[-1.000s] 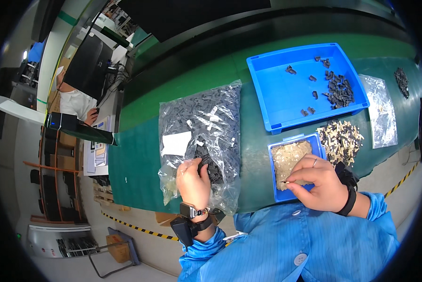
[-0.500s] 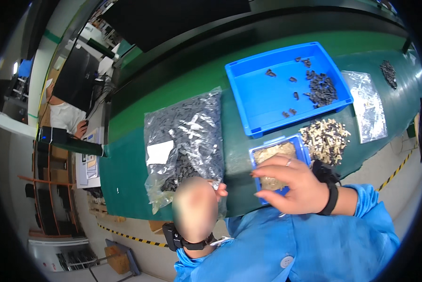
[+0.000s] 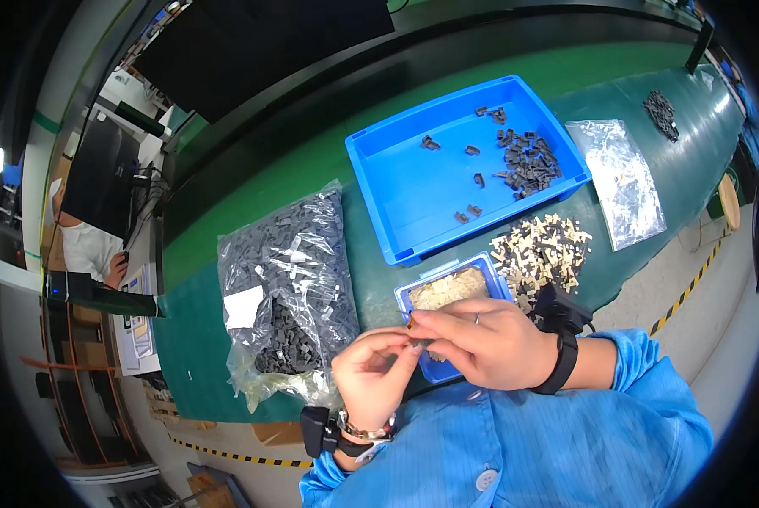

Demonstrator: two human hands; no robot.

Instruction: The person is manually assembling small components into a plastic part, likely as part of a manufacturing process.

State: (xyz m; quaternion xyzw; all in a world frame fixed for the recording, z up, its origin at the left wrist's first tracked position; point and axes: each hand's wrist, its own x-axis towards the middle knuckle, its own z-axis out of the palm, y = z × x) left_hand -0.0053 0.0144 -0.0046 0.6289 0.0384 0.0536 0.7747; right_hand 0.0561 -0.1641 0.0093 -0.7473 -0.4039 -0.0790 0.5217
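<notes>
My left hand (image 3: 373,372) and my right hand (image 3: 502,345) meet fingertip to fingertip in front of my body, over the near left side of a small blue bin (image 3: 407,298). Between the fingertips shows a small dark plastic part (image 3: 420,342), pinched by my left hand. My right thumb and fingers are also pinched together at it; a tiny brownish bit shows at their tips, too small to name. The small bin holds a heap of pale beige pieces (image 3: 450,289). Left of my hands lies a clear bag (image 3: 335,284) full of black plastic parts (image 3: 288,343), its mouth toward me.
Beyond the small bin stands a large blue tray (image 3: 371,190) with scattered dark parts (image 3: 532,162). A pile of cream and black pieces (image 3: 544,254), a flat clear bag (image 3: 621,190) and a black heap (image 3: 660,115) lie rightward on the green table. Another person (image 3: 92,254) sits far left.
My left hand has come up from beside the bag's mouth to meet my right hand. The right hand's spread fingers have closed into a pinch. The whole view has shifted.
</notes>
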